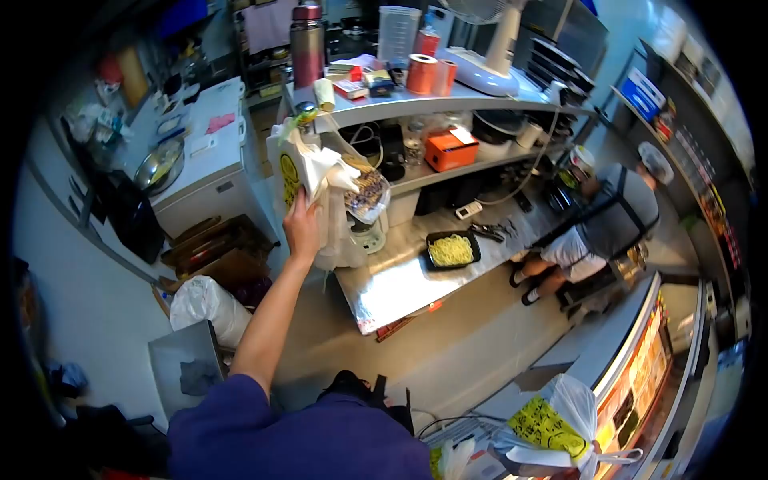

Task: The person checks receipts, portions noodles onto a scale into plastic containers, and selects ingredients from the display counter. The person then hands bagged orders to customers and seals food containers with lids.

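Note:
My left hand (301, 230) reaches forward to the left end of the metal workbench, its fingers closed on a white plastic bag (319, 170). That bag is part of a bunch hanging from the shelf corner, with a yellow print on one of them. Just right of my hand hangs a clear bag with small brown pieces (369, 194). Below it stands a pale green scale (368, 238). A black tray of yellow noodles (450, 250) rests on the workbench (384, 292), with black-handled tools (490, 231) beside it. My right hand does not show.
The upper shelf bears a thermos (307, 46), a fan (490, 68) and tape rolls (422, 74). An orange box (451, 150) sits on the lower shelf. At right another person (612, 212) bends toward the bench. A tied plastic bag (552, 424) stands at lower right. A white freezer (216, 180) stands left.

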